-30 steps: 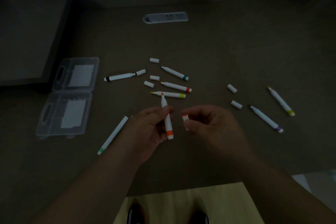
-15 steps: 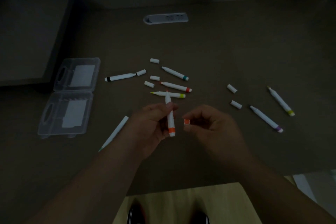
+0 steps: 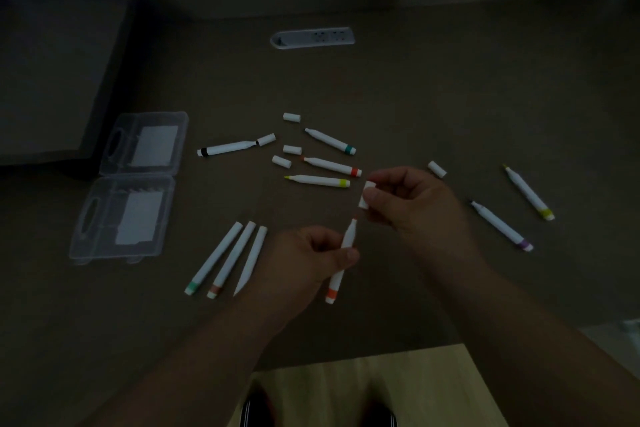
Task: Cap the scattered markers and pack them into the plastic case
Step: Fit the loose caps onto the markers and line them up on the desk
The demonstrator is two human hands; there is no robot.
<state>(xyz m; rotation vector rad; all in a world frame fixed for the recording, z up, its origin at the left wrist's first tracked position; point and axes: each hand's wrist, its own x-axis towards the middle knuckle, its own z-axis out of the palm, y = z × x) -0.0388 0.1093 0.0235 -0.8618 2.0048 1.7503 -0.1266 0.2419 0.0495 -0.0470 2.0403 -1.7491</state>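
Pinching a white cap [image 3: 365, 197] between thumb and fingertips, the right hand [image 3: 412, 199] holds it just above the tip of the orange marker [image 3: 341, 262]; cap and tip are close but apart. The left hand [image 3: 306, 258] grips this marker at the middle of its barrel with thumb and curled fingers, the tip pointing up and away, the orange end toward the person.

Left of the left hand, 3 capped markers [image 3: 228, 262] lie side by side on the brown table [image 3: 450, 97], almost parallel. Further left lies the plastic case [image 3: 133, 184], open flat, both halves facing up.

Beyond the hands, 3 uncapped markers lie near each other: a teal-banded one [image 3: 330, 141], a red-banded one [image 3: 332, 166] and a yellow-banded one [image 3: 318, 181]. Left of them is a black-banded marker [image 3: 227, 148] with a loose cap [image 3: 266, 140] just beside its tip. 3 more loose caps [image 3: 292, 149] are scattered close by, and another cap [image 3: 436, 169] lies right of the right hand.

At the far right, a purple-banded marker [image 3: 502, 226] and a yellow-green marker [image 3: 529, 192] lie uncapped. A power strip [image 3: 312, 38] sits at the back of the table.
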